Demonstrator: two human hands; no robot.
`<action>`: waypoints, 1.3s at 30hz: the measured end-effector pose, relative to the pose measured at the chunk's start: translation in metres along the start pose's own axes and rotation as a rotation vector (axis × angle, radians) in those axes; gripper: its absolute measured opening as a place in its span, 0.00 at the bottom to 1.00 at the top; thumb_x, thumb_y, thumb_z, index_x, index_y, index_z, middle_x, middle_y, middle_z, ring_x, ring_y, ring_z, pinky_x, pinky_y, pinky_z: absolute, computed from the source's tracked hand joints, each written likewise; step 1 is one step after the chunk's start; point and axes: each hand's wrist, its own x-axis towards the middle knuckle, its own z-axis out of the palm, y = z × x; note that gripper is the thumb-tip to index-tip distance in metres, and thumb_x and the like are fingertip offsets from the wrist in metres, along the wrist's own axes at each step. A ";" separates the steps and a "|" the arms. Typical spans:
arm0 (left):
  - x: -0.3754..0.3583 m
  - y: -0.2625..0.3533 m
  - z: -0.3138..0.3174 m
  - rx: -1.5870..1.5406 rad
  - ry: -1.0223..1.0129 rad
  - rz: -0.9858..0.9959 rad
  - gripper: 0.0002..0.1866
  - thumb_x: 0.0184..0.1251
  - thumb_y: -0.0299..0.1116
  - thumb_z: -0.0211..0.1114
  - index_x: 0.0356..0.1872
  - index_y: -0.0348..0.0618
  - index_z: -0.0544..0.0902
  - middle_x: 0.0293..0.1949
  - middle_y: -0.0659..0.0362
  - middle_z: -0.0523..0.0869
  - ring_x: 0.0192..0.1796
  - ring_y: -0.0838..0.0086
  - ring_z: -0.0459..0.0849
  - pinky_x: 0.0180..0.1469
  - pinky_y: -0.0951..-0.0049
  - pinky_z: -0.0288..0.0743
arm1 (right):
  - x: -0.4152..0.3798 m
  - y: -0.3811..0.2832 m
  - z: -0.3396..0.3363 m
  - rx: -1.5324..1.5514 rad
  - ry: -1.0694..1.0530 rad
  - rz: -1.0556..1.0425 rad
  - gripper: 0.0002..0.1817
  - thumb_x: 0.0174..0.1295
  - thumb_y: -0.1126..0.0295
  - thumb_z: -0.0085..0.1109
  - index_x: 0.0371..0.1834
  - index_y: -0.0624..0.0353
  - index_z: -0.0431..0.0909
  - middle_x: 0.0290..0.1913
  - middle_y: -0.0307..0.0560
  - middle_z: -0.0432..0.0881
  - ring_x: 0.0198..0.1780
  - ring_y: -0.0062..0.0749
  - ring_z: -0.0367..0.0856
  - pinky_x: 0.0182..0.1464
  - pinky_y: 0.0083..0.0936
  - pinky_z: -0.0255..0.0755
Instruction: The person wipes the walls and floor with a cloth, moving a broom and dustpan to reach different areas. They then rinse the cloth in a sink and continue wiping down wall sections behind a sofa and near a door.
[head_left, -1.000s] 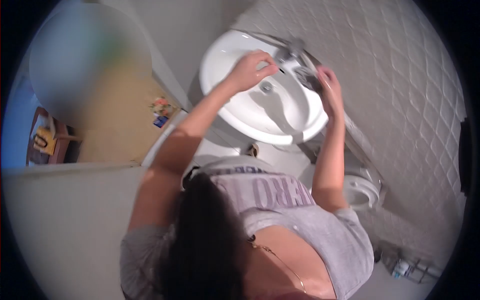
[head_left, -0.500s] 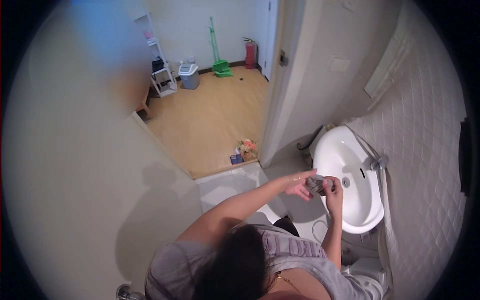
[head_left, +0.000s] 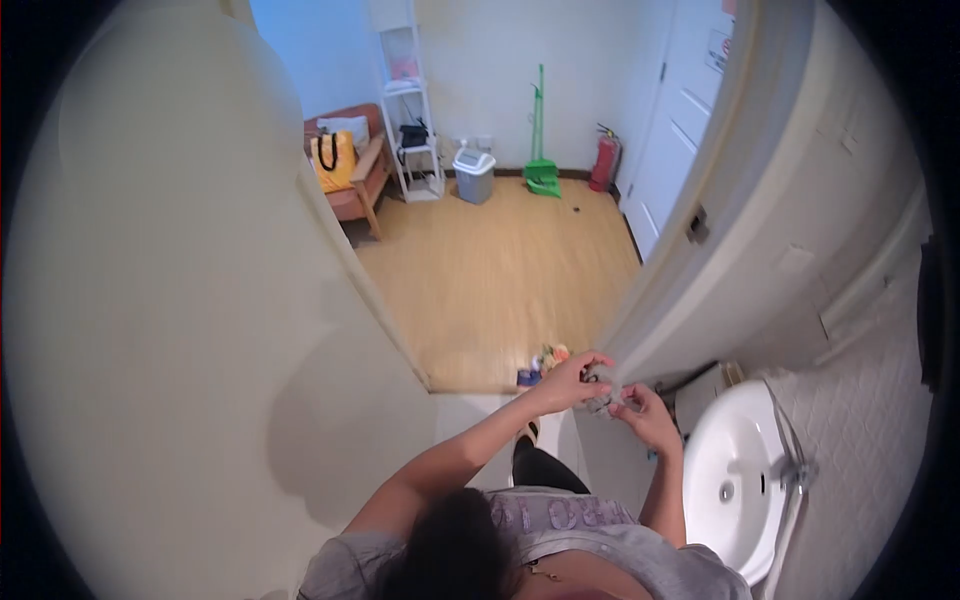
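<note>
A crumpled grey cloth (head_left: 599, 388) is bunched between my two hands, just inside the doorway and left of the sink. My left hand (head_left: 568, 384) grips it from the left, fingers curled over its top. On the other side, my right hand (head_left: 648, 417) pinches its right edge with bent fingers. Parts of the cloth are covered by fingers, so its full shape is hidden. The white sink (head_left: 703, 482) stands to the right of my right hand, apart from it.
Artificial-looking flowers (head_left: 553, 357) and a small blue box (head_left: 528, 377) sit at the door sill. Beyond are a grey bin (head_left: 474, 178), a green dustpan (head_left: 541, 176), a red fire extinguisher (head_left: 604, 163), a shelf (head_left: 404, 88) and a yellow bag (head_left: 334, 162) on a wooden seat.
My hands and the grey cloth have moved from the sink's edge toward the doorway. The view has turned right-to-left, bringing the seat and bag in; one foot now shows below.
</note>
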 end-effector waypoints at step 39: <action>0.285 -0.029 -0.623 0.123 0.226 -0.225 0.26 0.62 0.51 0.62 0.50 0.39 0.73 0.36 0.57 0.80 0.40 0.74 0.77 0.42 0.74 0.71 | 0.706 -0.188 0.190 0.518 0.029 -0.092 0.10 0.65 0.67 0.53 0.38 0.64 0.76 0.27 0.39 0.76 0.27 0.17 0.73 0.30 0.15 0.69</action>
